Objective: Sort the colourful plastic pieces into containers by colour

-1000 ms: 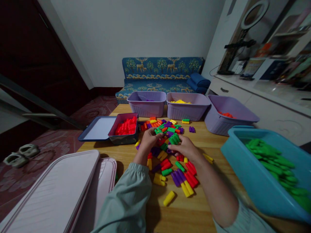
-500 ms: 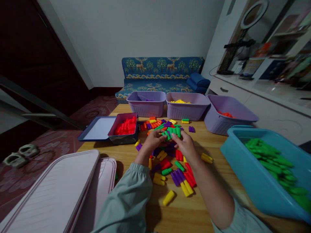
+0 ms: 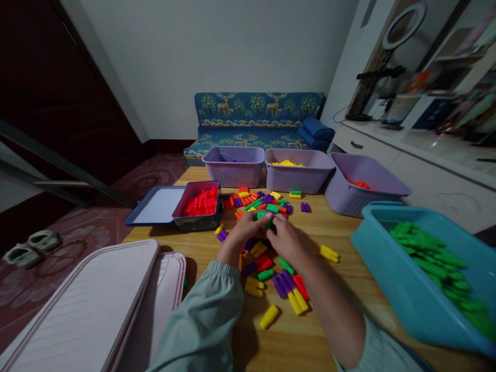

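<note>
Above the middle of the table, my left hand [image 3: 247, 228] is closed on green plastic building blocks [image 3: 264, 219], with thumb and fingers around them. My right hand [image 3: 285, 236] meets it from the other side, its fingers closed on the same green blocks, partly covering them. Below and around both hands lies a loose pile of finger-shaped blocks in red, purple, yellow, orange and green. Nearest me are a yellow block [image 3: 269, 316] and a joined purple-and-yellow piece [image 3: 290, 292].
Three lilac bins [image 3: 234, 175] line the table's far edge. At right stands a turquoise bin [image 3: 403, 274] with green blocks. An open tin [image 3: 197, 223] of red blocks is at left, and pale lids [image 3: 89, 305] lie front left. A patterned sofa [image 3: 248, 135] stands behind.
My right hand has moved left and closer to my left hand. The row of green blocks that showed between them is now mostly covered by my fingers.
</note>
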`<state>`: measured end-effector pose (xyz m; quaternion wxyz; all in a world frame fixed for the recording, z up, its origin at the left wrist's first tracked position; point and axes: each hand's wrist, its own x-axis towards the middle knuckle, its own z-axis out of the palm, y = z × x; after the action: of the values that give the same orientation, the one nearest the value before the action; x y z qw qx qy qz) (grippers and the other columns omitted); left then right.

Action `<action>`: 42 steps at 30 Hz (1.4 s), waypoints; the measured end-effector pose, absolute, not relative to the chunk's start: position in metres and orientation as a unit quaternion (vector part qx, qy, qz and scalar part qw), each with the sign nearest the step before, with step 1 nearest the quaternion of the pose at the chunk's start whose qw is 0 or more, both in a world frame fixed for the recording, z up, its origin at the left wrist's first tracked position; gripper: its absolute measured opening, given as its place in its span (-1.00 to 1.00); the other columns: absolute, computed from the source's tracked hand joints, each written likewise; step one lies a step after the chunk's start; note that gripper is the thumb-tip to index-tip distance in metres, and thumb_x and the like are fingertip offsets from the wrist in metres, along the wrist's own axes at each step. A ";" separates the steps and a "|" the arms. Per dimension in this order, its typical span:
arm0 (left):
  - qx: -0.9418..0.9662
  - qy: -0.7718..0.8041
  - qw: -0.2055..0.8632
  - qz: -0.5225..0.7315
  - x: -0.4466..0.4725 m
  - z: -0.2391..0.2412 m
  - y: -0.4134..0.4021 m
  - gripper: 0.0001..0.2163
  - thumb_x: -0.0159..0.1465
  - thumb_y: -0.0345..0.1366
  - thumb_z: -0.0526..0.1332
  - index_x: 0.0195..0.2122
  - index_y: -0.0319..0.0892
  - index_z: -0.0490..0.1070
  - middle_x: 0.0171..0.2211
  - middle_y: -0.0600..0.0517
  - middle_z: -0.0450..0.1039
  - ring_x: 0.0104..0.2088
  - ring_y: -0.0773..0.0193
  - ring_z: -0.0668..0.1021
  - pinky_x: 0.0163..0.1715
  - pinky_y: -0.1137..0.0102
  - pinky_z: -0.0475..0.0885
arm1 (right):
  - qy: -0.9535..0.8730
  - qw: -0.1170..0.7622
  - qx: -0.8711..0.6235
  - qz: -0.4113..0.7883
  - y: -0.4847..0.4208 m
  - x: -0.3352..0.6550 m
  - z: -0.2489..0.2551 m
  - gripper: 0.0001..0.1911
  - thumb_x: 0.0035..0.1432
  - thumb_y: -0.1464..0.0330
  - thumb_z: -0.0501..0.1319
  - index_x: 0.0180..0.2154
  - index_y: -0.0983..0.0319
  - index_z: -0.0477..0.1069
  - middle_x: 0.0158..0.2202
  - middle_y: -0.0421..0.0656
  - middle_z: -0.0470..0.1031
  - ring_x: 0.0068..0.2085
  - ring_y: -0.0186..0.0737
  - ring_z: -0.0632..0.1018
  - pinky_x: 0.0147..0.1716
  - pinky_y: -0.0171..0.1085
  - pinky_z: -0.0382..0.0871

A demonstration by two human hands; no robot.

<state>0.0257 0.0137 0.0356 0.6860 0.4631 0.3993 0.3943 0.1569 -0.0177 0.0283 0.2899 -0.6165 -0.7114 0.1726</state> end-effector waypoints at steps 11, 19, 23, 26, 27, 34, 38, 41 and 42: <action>0.341 0.553 0.582 0.489 0.009 0.025 0.027 -0.68 0.10 -0.14 0.34 -0.22 -0.23 0.40 -0.49 0.08 0.43 -0.64 0.42 0.44 -0.63 0.50 0.40 | -0.718 0.271 -0.636 0.081 0.035 0.165 0.042 -0.76 0.09 0.46 0.19 -0.18 0.22 0.54 -0.09 -0.06 0.51 0.01 -0.16 0.46 0.03 -0.21 0.29; 0.338 0.558 0.585 0.481 0.009 0.027 0.026 -0.71 0.16 -0.14 0.29 -0.22 -0.23 0.37 -0.52 0.11 0.43 -0.66 0.40 0.45 -0.63 0.47 0.38 | -0.721 0.127 -0.680 0.041 0.059 0.167 0.046 -0.68 0.09 0.27 0.25 -0.11 0.21 0.55 -0.06 0.05 0.51 0.01 0.03 0.47 -0.05 -0.11 0.31; 0.336 0.552 0.590 0.484 0.010 0.028 0.026 -0.75 0.17 -0.18 0.28 -0.24 -0.23 0.37 -0.52 0.10 0.43 -0.64 0.38 0.47 -0.61 0.47 0.38 | -0.720 0.123 -0.682 0.034 0.053 0.168 0.042 -0.75 0.10 0.21 0.24 -0.27 0.20 0.59 -0.11 0.03 0.52 -0.04 -0.01 0.50 -0.12 -0.16 0.33; 0.326 0.547 0.590 0.496 0.011 0.030 0.026 -0.77 0.18 -0.19 0.27 -0.23 -0.22 0.36 -0.52 0.11 0.42 -0.64 0.38 0.47 -0.61 0.47 0.39 | -0.722 0.120 -0.681 0.035 0.049 0.166 0.044 -0.74 0.12 0.20 0.20 -0.42 0.19 0.59 -0.26 -0.01 0.57 -0.16 -0.08 0.54 -0.20 -0.21 0.34; 0.319 0.548 0.585 0.505 0.011 0.031 0.025 -0.77 0.17 -0.19 0.26 -0.24 -0.21 0.36 -0.52 0.11 0.43 -0.64 0.38 0.47 -0.61 0.47 0.39 | -0.720 0.124 -0.682 0.032 0.049 0.164 0.046 -0.73 0.14 0.21 0.18 -0.43 0.19 0.59 -0.29 -0.02 0.57 -0.18 -0.09 0.54 -0.21 -0.22 0.34; 0.304 0.534 0.545 0.570 0.005 0.028 0.026 -0.66 0.07 -0.09 0.33 -0.28 -0.25 0.35 -0.53 0.12 0.38 -0.64 0.42 0.44 -0.64 0.52 0.34 | -0.808 0.159 -0.567 0.038 0.064 0.134 0.050 -0.63 0.11 0.39 0.17 -0.01 0.20 0.48 0.02 -0.07 0.50 0.07 -0.10 0.42 0.03 -0.21 0.26; 0.304 0.527 0.542 0.580 0.002 0.025 0.028 -0.63 0.04 -0.06 0.34 -0.30 -0.26 0.36 -0.54 0.11 0.37 -0.64 0.43 0.42 -0.65 0.52 0.33 | -0.828 0.073 -0.552 0.066 0.069 0.126 0.041 -0.46 0.09 0.41 0.18 0.15 0.18 0.32 0.18 -0.04 0.34 0.16 -0.02 0.32 0.09 -0.08 0.21; 0.301 0.524 0.538 0.587 0.002 0.025 0.028 -0.63 0.03 -0.07 0.34 -0.30 -0.26 0.36 -0.55 0.11 0.37 -0.65 0.42 0.42 -0.66 0.52 0.34 | -0.803 0.055 -0.591 0.052 0.065 0.131 0.040 -0.55 0.12 0.32 0.18 0.07 0.18 0.41 0.14 0.03 0.32 0.15 0.04 0.31 0.09 -0.02 0.19; 0.302 0.525 0.536 0.588 0.002 0.026 0.028 -0.64 0.04 -0.08 0.34 -0.30 -0.26 0.37 -0.55 0.11 0.37 -0.64 0.42 0.42 -0.66 0.52 0.34 | -0.795 0.058 -0.602 0.048 0.062 0.133 0.041 -0.58 0.12 0.33 0.17 0.04 0.18 0.43 0.11 0.04 0.33 0.14 0.04 0.31 0.09 -0.03 0.18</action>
<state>0.0024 0.0276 0.0257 0.5360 0.3020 0.5246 0.5885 0.1333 0.0623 0.0412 0.0582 -0.6016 -0.7952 0.0480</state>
